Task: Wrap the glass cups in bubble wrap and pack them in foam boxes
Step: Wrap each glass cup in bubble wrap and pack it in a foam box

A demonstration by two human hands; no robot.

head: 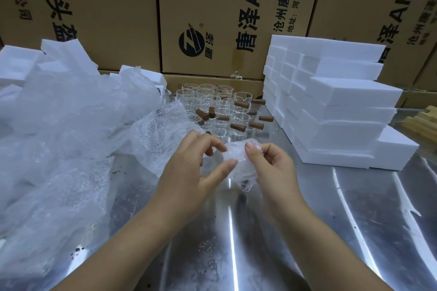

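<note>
The table (307, 231) looked like polished metal, streaked with glare. At left the bubble wrap (156, 139) was clear, bumpy plastic, like the bundle (244, 171) near me. I saw smooth glass cups (220, 111) with matt brown wooden handles (237, 127), matt white foam boxes (343, 111) at right, dull brown cardboard cartons (212, 7) far back.

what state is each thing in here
left hand, pinches the bundle
right hand, grips the bundle
bundle, bunched up, held above the table
cups, unwrapped, upright, clustered
foam boxes, stacked at the right
bubble wrap, loose heap at the left
</note>
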